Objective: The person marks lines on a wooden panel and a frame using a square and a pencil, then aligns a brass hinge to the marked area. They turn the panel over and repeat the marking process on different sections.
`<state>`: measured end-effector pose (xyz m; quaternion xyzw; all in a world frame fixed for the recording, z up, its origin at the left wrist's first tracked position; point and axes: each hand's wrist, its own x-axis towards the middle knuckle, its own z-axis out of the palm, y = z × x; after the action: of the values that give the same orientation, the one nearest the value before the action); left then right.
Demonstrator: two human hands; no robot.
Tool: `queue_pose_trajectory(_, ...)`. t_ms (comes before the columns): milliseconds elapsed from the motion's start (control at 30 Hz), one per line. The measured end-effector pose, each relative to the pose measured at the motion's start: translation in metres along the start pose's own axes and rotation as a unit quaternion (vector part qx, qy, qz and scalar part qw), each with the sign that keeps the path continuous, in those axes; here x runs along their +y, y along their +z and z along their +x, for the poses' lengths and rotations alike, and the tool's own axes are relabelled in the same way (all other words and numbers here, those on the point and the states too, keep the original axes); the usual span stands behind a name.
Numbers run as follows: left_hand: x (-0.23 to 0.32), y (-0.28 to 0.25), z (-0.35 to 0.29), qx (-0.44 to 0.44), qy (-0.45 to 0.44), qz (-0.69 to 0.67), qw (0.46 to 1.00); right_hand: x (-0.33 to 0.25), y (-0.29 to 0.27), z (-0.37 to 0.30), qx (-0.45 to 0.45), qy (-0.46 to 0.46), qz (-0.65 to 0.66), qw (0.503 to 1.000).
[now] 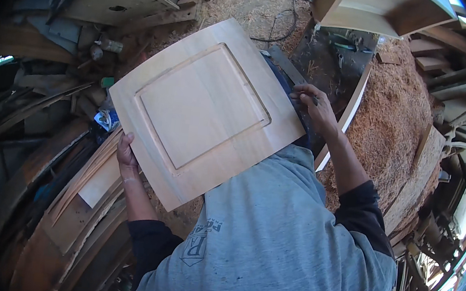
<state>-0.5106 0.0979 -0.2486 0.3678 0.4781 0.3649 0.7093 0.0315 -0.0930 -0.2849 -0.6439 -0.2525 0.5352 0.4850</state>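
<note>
A pale wooden panel (203, 107), shaped like a cabinet door with a recessed groove framing a raised centre, lies tilted across my lap. My left hand (127, 152) grips its lower left edge, thumb on the face and the other fingers hidden behind. Just off the panel's right edge, my right hand (320, 110) is closed with bent fingers around a thin, dark, pencil-like stick; its exact kind is too small to make out. A flat grey strip like a metal blade or ruler (286, 65) passes beside that hand, beyond the panel's edge.
A heap of wood shavings (385, 117) lies to the right, beside a dark work surface (332, 53). An open wooden box (368, 14) stands at the far right. Stacked boards (71, 230) fill the left, and a dark cable (288, 28) crosses the shaving-strewn floor.
</note>
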Motion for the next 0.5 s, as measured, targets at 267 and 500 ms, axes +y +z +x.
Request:
queue_pose_trajectory(267, 0.002, 0.002, -0.033, 0.034, 0.044, -0.042, 0.998, 0.006, -0.009, 0.006, -0.038, 0.031, 0.116, 0.992)
queue_pose_trajectory(500, 0.037, 0.033, -0.068, 0.041, 0.094, -0.010, 0.995, -0.033, 0.026, 0.028, -0.031, -0.050, 0.002, 0.998)
